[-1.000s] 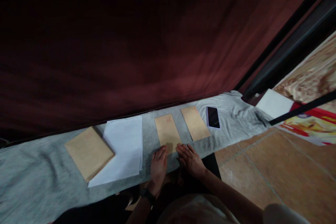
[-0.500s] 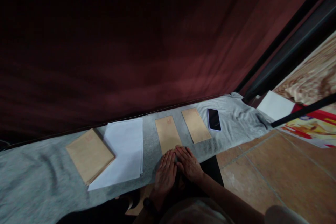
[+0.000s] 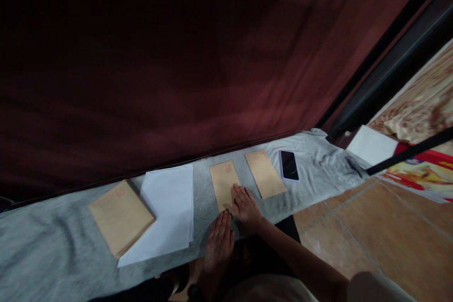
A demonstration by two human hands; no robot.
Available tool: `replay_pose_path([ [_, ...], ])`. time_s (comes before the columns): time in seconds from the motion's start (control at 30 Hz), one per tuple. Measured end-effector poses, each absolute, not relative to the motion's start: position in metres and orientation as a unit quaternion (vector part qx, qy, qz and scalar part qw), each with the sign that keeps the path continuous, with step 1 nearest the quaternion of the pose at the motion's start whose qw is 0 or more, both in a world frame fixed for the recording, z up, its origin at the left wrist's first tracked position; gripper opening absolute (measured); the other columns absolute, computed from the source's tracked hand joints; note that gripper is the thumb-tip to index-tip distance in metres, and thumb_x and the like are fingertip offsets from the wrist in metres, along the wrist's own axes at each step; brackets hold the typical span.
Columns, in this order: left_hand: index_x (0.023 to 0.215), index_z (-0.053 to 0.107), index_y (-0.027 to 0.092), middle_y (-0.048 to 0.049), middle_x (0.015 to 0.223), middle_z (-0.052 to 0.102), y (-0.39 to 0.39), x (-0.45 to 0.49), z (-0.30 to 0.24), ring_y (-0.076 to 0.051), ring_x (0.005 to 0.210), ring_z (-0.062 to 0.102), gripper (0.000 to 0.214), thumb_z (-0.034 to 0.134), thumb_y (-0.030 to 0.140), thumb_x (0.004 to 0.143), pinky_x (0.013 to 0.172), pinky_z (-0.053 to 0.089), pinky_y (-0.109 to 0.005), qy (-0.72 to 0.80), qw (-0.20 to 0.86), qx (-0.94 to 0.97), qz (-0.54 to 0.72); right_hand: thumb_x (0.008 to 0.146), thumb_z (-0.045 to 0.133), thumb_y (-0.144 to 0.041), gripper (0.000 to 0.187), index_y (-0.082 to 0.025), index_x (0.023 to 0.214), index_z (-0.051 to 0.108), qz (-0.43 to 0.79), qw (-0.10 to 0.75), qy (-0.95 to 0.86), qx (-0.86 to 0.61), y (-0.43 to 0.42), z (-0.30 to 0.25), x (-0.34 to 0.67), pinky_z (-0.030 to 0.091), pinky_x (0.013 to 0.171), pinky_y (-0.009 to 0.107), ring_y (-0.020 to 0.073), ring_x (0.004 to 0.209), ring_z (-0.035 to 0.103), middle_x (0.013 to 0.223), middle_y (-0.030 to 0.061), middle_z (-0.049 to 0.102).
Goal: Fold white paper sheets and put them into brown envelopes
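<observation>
A brown paper envelope [image 3: 222, 178] with a small reddish print lies flat on the grey cloth in front of me. My right hand [image 3: 247, 208] rests on its lower right part, fingers stretched out. At the envelope's near edge is my left hand [image 3: 219, 238], its fingers laid out straight and the tips touching that edge. Neither hand grasps anything. To the right lies a second brown envelope [image 3: 265, 173], apart from the first. On the left, a stack of brown envelopes [image 3: 120, 217] partly covers some white paper sheets [image 3: 170, 207].
A phone [image 3: 289, 166] with a pale purple rim lies right of the envelopes. Grey cloth [image 3: 35, 240] covers the narrow surface, backed by a dark red panel [image 3: 212, 80]. A dark bar, a white box [image 3: 371, 145] and a colourful printed package [image 3: 424, 170] stand at the right.
My right hand has slid forward over the envelope, away from me. My left hand has drawn back slightly toward me, and the two hands have parted.
</observation>
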State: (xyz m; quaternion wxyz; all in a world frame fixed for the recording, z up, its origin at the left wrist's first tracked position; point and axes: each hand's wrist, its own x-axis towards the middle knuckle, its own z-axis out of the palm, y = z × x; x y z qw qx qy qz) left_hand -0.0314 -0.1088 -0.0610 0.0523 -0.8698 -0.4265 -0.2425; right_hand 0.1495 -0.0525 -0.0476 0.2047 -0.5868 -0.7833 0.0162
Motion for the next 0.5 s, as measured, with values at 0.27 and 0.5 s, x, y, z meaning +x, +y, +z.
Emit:
replay_pose_path([
  [0.27, 0.156, 0.03, 0.012, -0.0148, 0.151, 0.05, -0.11, -0.029, -0.06, -0.026, 0.14, 0.047, 0.06, 0.043, 0.019, 0.098, 0.11, 0.046, -0.042, -0.439, 0.065, -0.867, -0.225, 0.103, 0.039, -0.035, 0.054, -0.009, 0.151, 0.041, 0.008, 0.198, -0.728, -0.656, 0.005, -0.049, 0.148, 0.027, 0.12, 0.047, 0.0272, 0.144, 0.04, 0.154, 0.0152, 0.045],
  [0.5, 0.156, 0.031, 0.015, -0.0131, 0.15, 0.052, -0.109, -0.03, -0.06, -0.026, 0.139, 0.049, 0.059, 0.044, 0.02, 0.098, 0.111, 0.045, -0.042, -0.447, 0.042, -0.865, -0.222, 0.103, 0.041, -0.035, 0.06, -0.01, 0.157, 0.028, -0.012, 0.208, -0.763, -0.612, -0.027, -0.051, 0.15, 0.029, 0.119, 0.051, 0.0286, 0.144, 0.04, 0.154, 0.0189, 0.044],
])
